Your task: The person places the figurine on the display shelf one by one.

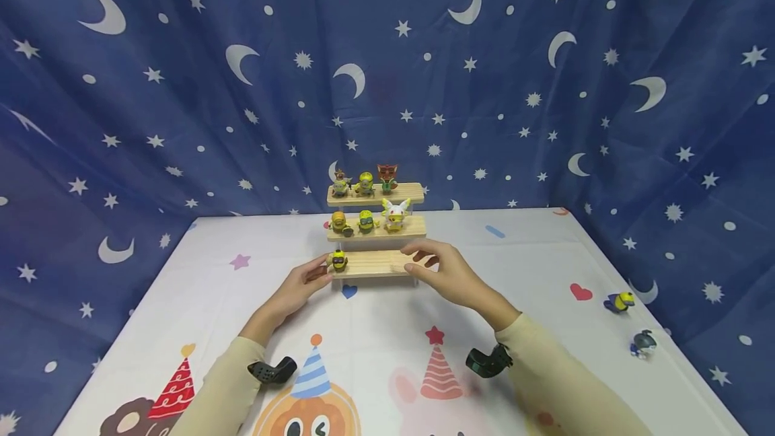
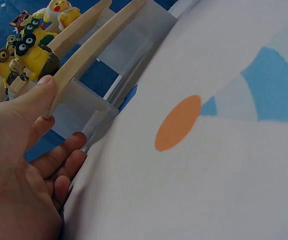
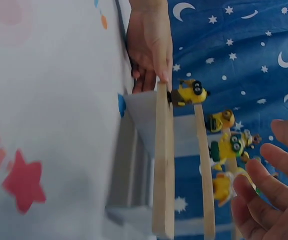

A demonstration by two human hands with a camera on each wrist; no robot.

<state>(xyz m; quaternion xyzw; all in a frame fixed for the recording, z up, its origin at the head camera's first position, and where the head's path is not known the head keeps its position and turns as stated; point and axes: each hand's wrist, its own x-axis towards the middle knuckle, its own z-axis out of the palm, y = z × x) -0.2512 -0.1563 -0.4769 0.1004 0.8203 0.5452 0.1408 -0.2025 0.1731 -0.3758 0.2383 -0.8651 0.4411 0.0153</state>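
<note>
A three-tier wooden display stand (image 1: 372, 264) with clear supports holds small figures. On its bottom shelf, at the left end, stands a yellow goggled minion figure (image 1: 339, 260). My left hand (image 1: 301, 286) pinches that shelf's left end, thumb on the upper side and index finger below, as the left wrist view shows. My right hand (image 1: 445, 274) hovers by the right end of the bottom shelf, fingers loosely bent and nothing held. The middle shelf carries two minions and a white-costumed yellow figure (image 1: 395, 215). On the top shelf are two more minions and a fox figure (image 1: 387, 179).
At the table's right side lie a yellow and blue figure (image 1: 620, 301) and a grey-headed figure (image 1: 643, 344). A white cloth with printed party hats (image 1: 440, 372) covers the table. Behind hangs a blue curtain (image 1: 387, 86) with moons and stars.
</note>
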